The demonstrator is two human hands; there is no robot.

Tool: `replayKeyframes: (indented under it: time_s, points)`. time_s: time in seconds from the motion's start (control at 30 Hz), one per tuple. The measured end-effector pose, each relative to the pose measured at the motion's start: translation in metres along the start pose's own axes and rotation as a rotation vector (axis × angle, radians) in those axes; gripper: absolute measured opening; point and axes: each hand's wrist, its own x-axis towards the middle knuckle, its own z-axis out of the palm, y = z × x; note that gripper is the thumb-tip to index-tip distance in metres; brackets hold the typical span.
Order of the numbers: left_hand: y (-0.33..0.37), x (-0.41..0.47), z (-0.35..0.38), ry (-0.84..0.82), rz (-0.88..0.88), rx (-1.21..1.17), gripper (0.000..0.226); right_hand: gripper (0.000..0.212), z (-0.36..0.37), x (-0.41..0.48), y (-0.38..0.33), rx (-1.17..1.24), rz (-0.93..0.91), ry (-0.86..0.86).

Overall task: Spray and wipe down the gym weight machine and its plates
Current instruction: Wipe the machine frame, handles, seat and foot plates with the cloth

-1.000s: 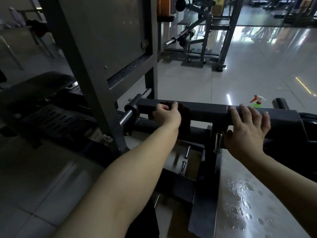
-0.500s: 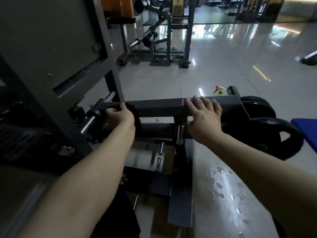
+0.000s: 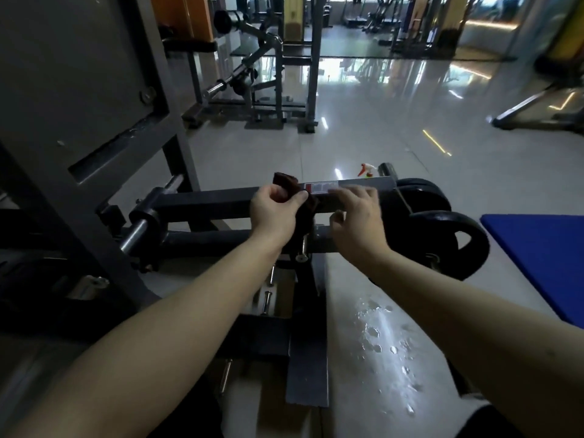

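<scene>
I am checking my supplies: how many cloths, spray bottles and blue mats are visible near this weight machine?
dark red cloth: 1
spray bottle: 1
blue mat: 1
Total: 3

Dark, square-section lever arm (image 3: pixel 205 200), horizontal, with white-and-red label (image 3: pixel 320 187) on top face near right end. Dark reddish cloth (image 3: pixel 286 180) draped over arm beside label, gripped by left hand (image 3: pixel 273 213). Two black weight plates (image 3: pixel 467 241) upright at right end. Red-triggered spray bottle (image 3: pixel 366 170) on floor (image 3: pixel 363 137) behind.
</scene>
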Motion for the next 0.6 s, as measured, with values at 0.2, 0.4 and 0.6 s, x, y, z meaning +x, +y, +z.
replayKeyframes:
  time_s: [0.2, 0.4, 0.6]
  points:
    - [-0.004, -0.010, -0.019, -0.307, 0.148, 0.076, 0.028, 0.039, -0.002, -0.006, -0.044, 1.026, 0.753, -0.238]
    - [-0.005, -0.009, -0.024, -0.478, 0.199, 0.154, 0.030, 0.024, -0.001, -0.011, -0.048, 1.307, 0.961, -0.154]
    - [-0.012, 0.012, -0.034, -0.121, 0.477, 0.493, 0.021, 0.024, -0.003, 0.008, -0.030, 1.176, 1.121, 0.524]
